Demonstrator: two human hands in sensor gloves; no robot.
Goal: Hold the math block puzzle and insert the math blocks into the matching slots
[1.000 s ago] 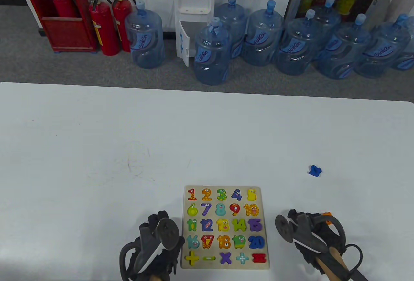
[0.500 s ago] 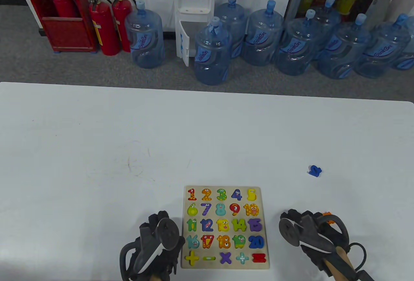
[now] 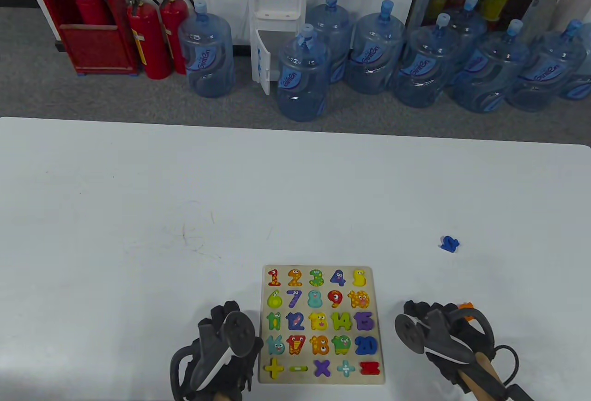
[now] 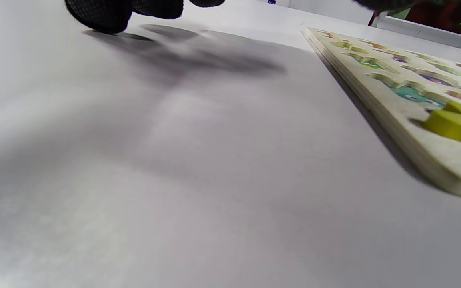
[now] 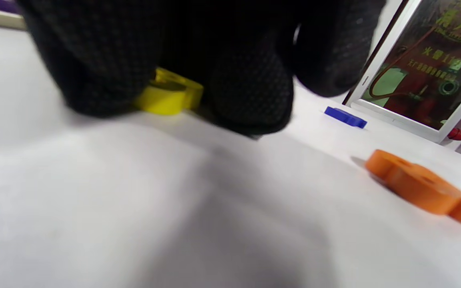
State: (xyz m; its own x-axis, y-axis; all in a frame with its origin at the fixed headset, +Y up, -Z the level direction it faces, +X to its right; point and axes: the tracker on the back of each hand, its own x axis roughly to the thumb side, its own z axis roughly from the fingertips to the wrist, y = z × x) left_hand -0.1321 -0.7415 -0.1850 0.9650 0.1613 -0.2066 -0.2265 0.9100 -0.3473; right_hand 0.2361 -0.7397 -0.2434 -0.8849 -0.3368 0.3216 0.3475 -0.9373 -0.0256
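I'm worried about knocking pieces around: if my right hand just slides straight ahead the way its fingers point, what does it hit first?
Probably the yellow block, right at the right hand's fingertips; contact is unclear.

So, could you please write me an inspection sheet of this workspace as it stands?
Surface: white table, faint scuffs.
Job's things: square wooden number puzzle board; loose blue block, orange block, yellow block.
Clutter: nothing seen.
Hands: left hand beside the board, apart from it; right hand over the yellow block, grip unclear.
Cables: black lead at right wrist.
Surroundings: blue water jugs, red extinguishers, white dispenser.
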